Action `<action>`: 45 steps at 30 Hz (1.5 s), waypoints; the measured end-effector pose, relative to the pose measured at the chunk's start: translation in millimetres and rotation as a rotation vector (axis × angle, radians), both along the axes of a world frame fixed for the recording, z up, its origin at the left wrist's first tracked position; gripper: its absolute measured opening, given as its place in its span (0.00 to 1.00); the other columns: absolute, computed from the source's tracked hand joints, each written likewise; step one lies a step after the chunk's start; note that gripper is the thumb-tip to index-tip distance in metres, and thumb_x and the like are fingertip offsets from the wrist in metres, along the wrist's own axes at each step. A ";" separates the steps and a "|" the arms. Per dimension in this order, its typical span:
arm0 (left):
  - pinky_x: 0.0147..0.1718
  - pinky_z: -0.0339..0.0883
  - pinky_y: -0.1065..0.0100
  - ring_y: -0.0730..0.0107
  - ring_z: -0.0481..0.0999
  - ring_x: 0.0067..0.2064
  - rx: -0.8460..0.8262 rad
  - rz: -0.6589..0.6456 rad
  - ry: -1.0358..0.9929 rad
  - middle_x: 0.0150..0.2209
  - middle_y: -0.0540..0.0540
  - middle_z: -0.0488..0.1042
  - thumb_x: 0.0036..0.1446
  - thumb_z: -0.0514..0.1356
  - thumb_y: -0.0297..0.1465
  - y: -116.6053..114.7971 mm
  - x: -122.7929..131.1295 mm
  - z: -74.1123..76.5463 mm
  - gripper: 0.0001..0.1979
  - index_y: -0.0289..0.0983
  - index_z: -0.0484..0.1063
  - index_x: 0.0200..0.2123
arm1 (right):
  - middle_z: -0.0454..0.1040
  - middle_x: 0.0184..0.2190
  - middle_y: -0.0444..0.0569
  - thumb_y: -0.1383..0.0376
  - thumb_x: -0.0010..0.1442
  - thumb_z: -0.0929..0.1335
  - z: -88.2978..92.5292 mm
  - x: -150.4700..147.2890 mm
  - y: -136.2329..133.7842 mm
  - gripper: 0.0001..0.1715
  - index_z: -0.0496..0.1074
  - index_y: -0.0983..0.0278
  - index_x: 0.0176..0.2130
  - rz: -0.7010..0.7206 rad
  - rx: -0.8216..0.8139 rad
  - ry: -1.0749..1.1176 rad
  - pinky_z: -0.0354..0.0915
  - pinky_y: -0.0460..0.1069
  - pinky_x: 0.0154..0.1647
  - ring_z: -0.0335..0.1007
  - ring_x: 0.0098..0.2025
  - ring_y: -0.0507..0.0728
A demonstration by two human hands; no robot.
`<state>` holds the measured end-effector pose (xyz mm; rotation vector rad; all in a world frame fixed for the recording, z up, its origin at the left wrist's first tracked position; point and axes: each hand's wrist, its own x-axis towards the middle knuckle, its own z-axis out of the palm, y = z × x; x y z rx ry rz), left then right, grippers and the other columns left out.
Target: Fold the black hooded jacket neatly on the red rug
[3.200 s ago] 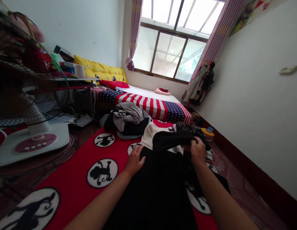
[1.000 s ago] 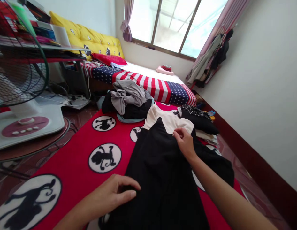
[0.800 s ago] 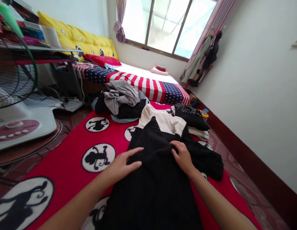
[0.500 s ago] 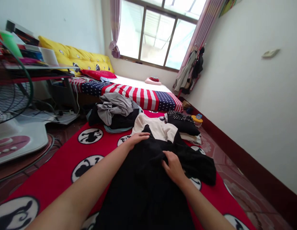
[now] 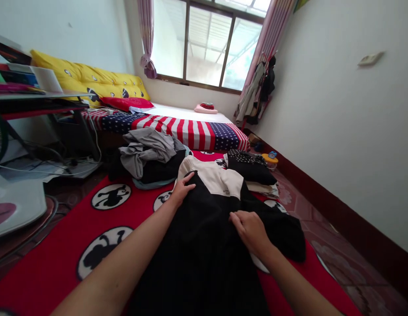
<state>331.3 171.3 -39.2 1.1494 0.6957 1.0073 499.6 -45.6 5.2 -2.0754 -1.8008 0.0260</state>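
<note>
A black sweatshirt [image 5: 204, 245] with a cream upper part and small dark lettering lies spread over the red blanket, running off the bottom of the view. My left hand [image 5: 183, 188] rests on its left shoulder edge, fingers stretched and apart. On the right side of the chest, my right hand [image 5: 252, 228] has its fingers curled together on the black cloth. One black sleeve [image 5: 283, 232] stretches out to the right beyond that hand. The other sleeve does not show.
A heap of grey and black clothes [image 5: 151, 153] lies at the far left of the red blanket [image 5: 59, 245]. Folded clothes [image 5: 250, 169] are stacked at the far right, beside a yellow-lidded container [image 5: 270, 159]. Behind stands a low bed [image 5: 194, 134]; a desk [image 5: 42, 101] is left.
My left fingers have spread on the shoulder. My right hand has shifted slightly right, its fingers more curled, and the chest cloth lies flatter. The view has turned a little to the right.
</note>
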 end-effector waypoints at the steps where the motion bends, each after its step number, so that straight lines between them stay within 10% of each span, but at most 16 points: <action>1: 0.54 0.65 0.59 0.53 0.69 0.56 0.011 0.007 0.003 0.56 0.45 0.70 0.38 0.67 0.24 0.9 3.1 -0.6 0.34 0.39 0.70 0.54 | 0.77 0.32 0.47 0.56 0.65 0.58 0.7 -4.5 7.5 0.18 0.73 0.60 0.38 -0.034 -0.007 0.059 0.57 0.50 0.38 0.72 0.36 0.56; 13: 0.60 0.56 0.62 0.53 0.63 0.60 0.220 0.145 0.044 0.59 0.39 0.66 0.37 0.67 0.22 37.9 8.1 16.4 0.38 0.32 0.67 0.56 | 0.72 0.25 0.45 0.60 0.53 0.65 -17.5 -5.1 85.3 0.11 0.73 0.62 0.36 -0.210 0.367 0.357 0.62 0.48 0.32 0.68 0.28 0.55; 19: 0.54 0.64 0.54 0.50 0.70 0.54 0.070 0.104 0.104 0.51 0.36 0.73 0.35 0.70 0.26 50.0 0.5 15.7 0.34 0.31 0.71 0.50 | 0.73 0.25 0.48 0.58 0.48 0.69 -31.0 -14.3 97.6 0.15 0.72 0.62 0.37 -0.307 0.086 0.346 0.65 0.51 0.32 0.71 0.31 0.59; 25: 0.45 0.71 0.54 0.54 0.78 0.41 0.040 -0.082 0.214 0.37 0.41 0.78 0.36 0.70 0.24 50.5 2.7 35.4 0.35 0.32 0.71 0.53 | 0.72 0.24 0.42 0.61 0.50 0.67 -33.0 -26.8 81.4 0.26 0.64 0.61 0.49 -0.258 -0.044 1.012 0.61 0.46 0.16 0.66 0.19 0.53; 30: 0.49 0.68 0.54 0.54 0.76 0.46 0.276 0.073 0.322 0.43 0.38 0.76 0.42 0.61 0.19 50.8 13.6 44.5 0.34 0.30 0.66 0.56 | 0.72 0.24 0.46 0.64 0.47 0.69 -16.1 -19.4 67.7 0.19 0.71 0.60 0.43 -0.201 -0.185 0.412 0.64 0.51 0.22 0.69 0.23 0.58; 33: 0.60 0.54 0.54 0.49 0.63 0.59 0.497 0.218 0.444 0.55 0.37 0.67 0.42 0.60 0.19 31.5 10.8 48.6 0.32 0.33 0.68 0.54 | 0.74 0.39 0.56 0.65 0.47 0.71 1.1 -22.5 72.5 0.19 0.72 0.60 0.43 -0.161 0.076 -0.034 0.67 0.56 0.35 0.72 0.40 0.66; 36: 0.63 0.50 0.59 0.56 0.58 0.63 0.871 0.183 0.612 0.60 0.39 0.61 0.51 0.56 0.22 -14.5 -3.1 44.2 0.28 0.34 0.64 0.58 | 0.71 0.50 0.55 0.67 0.59 0.62 6.8 -36.6 91.5 0.22 0.67 0.61 0.53 0.043 0.244 -0.032 0.65 0.55 0.48 0.68 0.50 0.63; 40: 0.62 0.49 0.56 0.53 0.48 0.67 1.055 -0.035 0.898 0.67 0.35 0.47 0.55 0.57 0.36 -78.0 -33.4 11.7 0.37 0.32 0.48 0.65 | 0.61 0.61 0.51 0.65 0.65 0.55 -20.2 -43.5 132.9 0.26 0.59 0.61 0.61 0.264 0.088 -0.004 0.53 0.57 0.61 0.55 0.63 0.58; 45: 0.63 0.42 0.52 0.53 0.42 0.68 1.091 -0.083 1.085 0.68 0.34 0.42 0.59 0.50 0.49 -94.3 -55.0 -24.2 0.38 0.32 0.47 0.65 | 0.46 0.67 0.51 0.56 0.67 0.54 -51.7 -29.7 176.0 0.31 0.48 0.61 0.66 0.148 -0.155 -0.074 0.42 0.67 0.63 0.40 0.68 0.61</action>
